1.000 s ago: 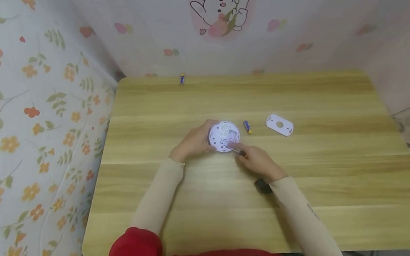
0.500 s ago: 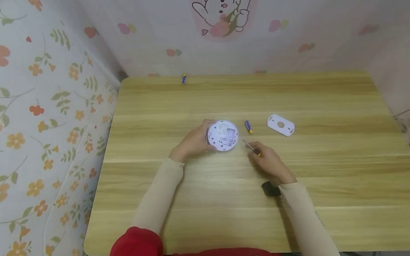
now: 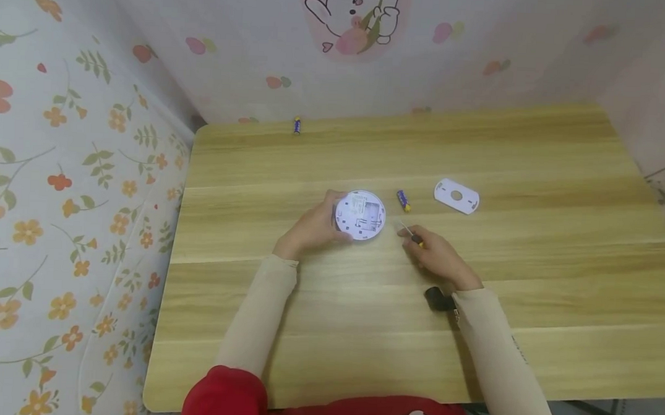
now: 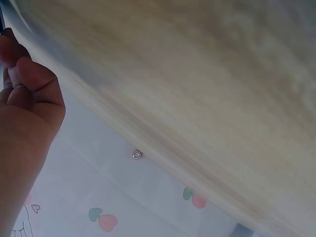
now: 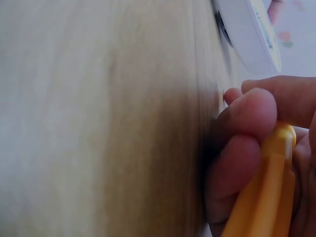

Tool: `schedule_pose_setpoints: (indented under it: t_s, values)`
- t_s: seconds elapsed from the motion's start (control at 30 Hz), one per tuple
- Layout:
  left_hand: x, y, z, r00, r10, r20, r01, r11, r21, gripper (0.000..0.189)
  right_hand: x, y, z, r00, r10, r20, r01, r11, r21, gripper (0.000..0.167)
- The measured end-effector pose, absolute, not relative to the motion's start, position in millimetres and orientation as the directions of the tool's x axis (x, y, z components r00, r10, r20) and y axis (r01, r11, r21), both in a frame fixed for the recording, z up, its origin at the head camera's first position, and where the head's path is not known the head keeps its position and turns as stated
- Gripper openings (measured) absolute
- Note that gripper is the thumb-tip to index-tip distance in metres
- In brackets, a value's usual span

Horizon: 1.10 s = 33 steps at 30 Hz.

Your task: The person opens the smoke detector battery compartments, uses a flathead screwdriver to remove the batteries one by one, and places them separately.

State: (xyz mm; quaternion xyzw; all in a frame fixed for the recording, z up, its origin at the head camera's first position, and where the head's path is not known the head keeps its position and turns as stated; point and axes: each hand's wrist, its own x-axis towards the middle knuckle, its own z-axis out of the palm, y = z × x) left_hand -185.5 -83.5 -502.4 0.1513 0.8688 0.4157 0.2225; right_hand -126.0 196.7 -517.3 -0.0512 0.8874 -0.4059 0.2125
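Observation:
My left hand [image 3: 315, 226] grips the left edge of a white round device [image 3: 340, 215] in the head view. The device's upward face has slots, a printed label and a rectangular recess with metal contacts. To the right of it, my right hand [image 3: 433, 252] holds a small screwdriver [image 3: 417, 239], its thin shaft angled toward the device but apart from it. Close up in the right wrist view, fingers curl round the yellow-orange screwdriver handle [image 5: 266, 197], with the device's white rim [image 5: 249, 37] beyond. The left wrist view catches curled fingers [image 4: 37, 81] at its left edge.
A blue and yellow battery [image 3: 403, 201] lies just beyond the right hand. Farther right is a white oblong plate [image 3: 466, 203] with a round hole. Another battery [image 3: 297, 125] stands near the back edge of the wooden table [image 3: 327, 337], which patterned curtains border.
My right hand has drawn the screwdriver back from the device's recess to the right, uncovering the metal contacts. My left hand keeps its grip on the device.

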Motion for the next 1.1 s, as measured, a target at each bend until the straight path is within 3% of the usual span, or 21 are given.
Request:
schedule_pose_setpoints:
  t_s: [1.1]
  values:
    - [-190.5, -87.0, -503.8, -0.86, 0.4, -0.316, 0.027, 0.654, 0.756, 0.095, -126.1, 194.6, -520.1, -0.914, -0.229, -0.335, 0.098, 0.678, -0.728, 0.032]
